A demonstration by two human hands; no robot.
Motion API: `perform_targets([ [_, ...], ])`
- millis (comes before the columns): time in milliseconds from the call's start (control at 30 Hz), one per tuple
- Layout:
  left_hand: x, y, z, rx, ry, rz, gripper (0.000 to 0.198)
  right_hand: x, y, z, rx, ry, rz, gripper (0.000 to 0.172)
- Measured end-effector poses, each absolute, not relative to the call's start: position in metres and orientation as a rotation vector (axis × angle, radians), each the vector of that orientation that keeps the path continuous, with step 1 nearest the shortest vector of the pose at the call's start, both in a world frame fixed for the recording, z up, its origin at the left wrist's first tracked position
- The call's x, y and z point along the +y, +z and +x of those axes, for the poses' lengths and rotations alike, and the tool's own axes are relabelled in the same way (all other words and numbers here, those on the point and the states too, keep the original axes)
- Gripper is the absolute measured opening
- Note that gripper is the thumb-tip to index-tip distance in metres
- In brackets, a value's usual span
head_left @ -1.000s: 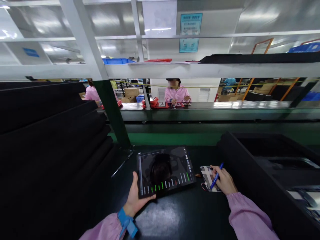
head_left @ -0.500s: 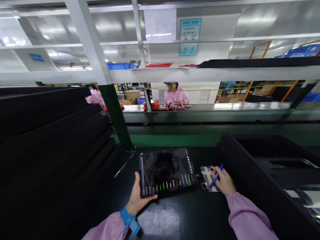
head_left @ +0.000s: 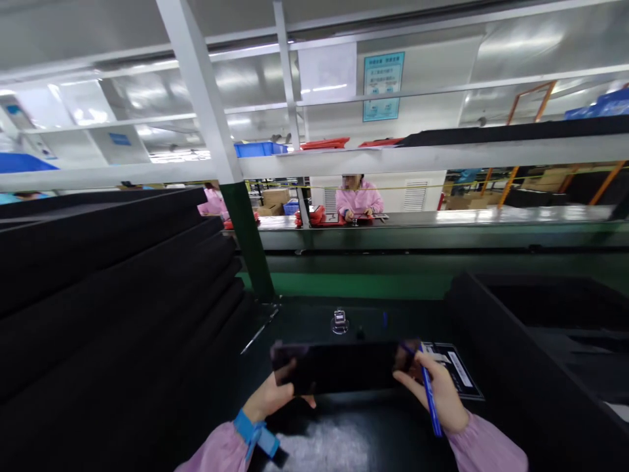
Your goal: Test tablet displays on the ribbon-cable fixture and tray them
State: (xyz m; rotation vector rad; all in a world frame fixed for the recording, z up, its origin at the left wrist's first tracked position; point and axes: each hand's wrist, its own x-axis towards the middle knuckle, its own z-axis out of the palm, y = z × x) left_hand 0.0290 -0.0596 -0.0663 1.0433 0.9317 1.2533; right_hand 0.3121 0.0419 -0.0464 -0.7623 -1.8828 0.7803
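Note:
A dark tablet (head_left: 344, 368) is held between both hands above the bench, tilted so its screen looks like a narrow black band. My left hand (head_left: 271, 396), with a blue band at the wrist, grips its left end, thumb on the front. At the right end, my right hand (head_left: 443, 396) pinches the tablet and also holds a blue pen (head_left: 430, 401), which slants down along the palm. Partly hidden behind the right hand lies a flat dark part with a white label (head_left: 460, 370). Beyond the tablet sits a small clear and metallic piece (head_left: 339, 320).
Stacked black foam trays (head_left: 113, 282) rise at the left, and a black foam tray (head_left: 484, 314) stands at the right. A thin metal tool (head_left: 259, 329) lies by the green post (head_left: 253, 242). Across the line, a person in pink (head_left: 360, 196) works at another bench.
My right hand has left the flat part and now holds the tablet's right end, pen still in it. The tablet has tipped, its lit screen text no longer visible, uncovering the small clear piece.

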Motion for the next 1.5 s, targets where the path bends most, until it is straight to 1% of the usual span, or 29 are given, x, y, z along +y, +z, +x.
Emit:
perform_targets([
  [67, -0.066, -0.054, 0.02, 0.975, 1.237, 1.167, 0.032, 0.04, -0.054, 0.318, -1.9, 0.708, -0.634, 0.028],
  [100, -0.069, -0.05, 0.017, 1.008, 1.228, 1.258, 0.023, 0.039, -0.059, 0.321, -1.905, 0.675, -0.56, 0.027],
  [133, -0.072, -0.047, 0.015, 1.055, 1.21, 1.373, 0.017, 0.038, -0.066, 0.323, -1.914, 0.648, -0.498, 0.026],
  [200, -0.078, -0.048, 0.012, 1.163, 1.142, 1.635, 0.012, 0.037, -0.08, 0.326, -1.953, 0.592, -0.42, 0.023],
  [300, -0.084, -0.066, 0.012, 1.285, 1.029, 1.91, 0.02, 0.035, -0.102, 0.328, -2.018, 0.521, -0.381, 0.02],
  [433, -0.084, -0.095, 0.013, 1.47, 1.046, 1.945, 0.033, 0.035, -0.115, 0.328, -2.06, 0.479, -0.471, 0.031],
  [500, -0.082, -0.098, 0.012, 1.525, 1.031, 1.876, 0.03, 0.038, -0.111, 0.33, -2.065, 0.466, -0.528, 0.033],
  [567, -0.08, -0.095, 0.012, 1.533, 0.998, 1.803, 0.025, 0.043, -0.101, 0.333, -2.058, 0.462, -0.57, 0.03],
  [633, -0.078, -0.091, 0.013, 1.527, 0.982, 1.754, 0.027, 0.046, -0.09, 0.337, -2.017, 0.473, -0.644, 0.024],
  [667, -0.076, -0.09, 0.013, 1.522, 0.985, 1.744, 0.029, 0.047, -0.084, 0.338, -1.974, 0.493, -0.691, 0.025],
  [733, -0.073, -0.092, 0.015, 1.517, 1.012, 1.736, 0.031, 0.044, -0.078, 0.338, -1.839, 0.597, -0.798, 0.036],
  [833, -0.068, -0.099, 0.02, 1.518, 1.021, 1.744, 0.031, 0.035, -0.079, 0.328, -1.647, 0.918, -0.842, 0.052],
  [900, -0.065, -0.101, 0.024, 1.525, 0.996, 1.78, 0.037, 0.03, -0.081, 0.317, -1.568, 1.096, -0.827, 0.056],
  [1000, -0.06, -0.096, 0.028, 1.561, 0.891, 1.859, 0.051, 0.031, -0.08, 0.3, -1.549, 1.094, -0.853, 0.06],
  [1133, -0.051, -0.083, 0.025, 1.653, 0.614, 1.953, 0.069, 0.042, -0.074, 0.288, -1.567, 0.965, -0.973, 0.055],
  [1200, -0.045, -0.077, 0.022, 1.709, 0.58, 2.011, 0.075, 0.048, -0.075, 0.287, -1.548, 0.903, -1.01, 0.05],
  [1333, -0.024, -0.059, 0.027, 1.789, 0.641, 2.129, 0.072, 0.054, -0.084, 0.289, -1.514, 0.746, -1.065, 0.047],
  [1500, 0.012, -0.039, 0.049, 1.881, 0.526, 2.128, 0.08, 0.057, -0.09, 0.291, -1.539, 0.628, -1.086, 0.037],
])
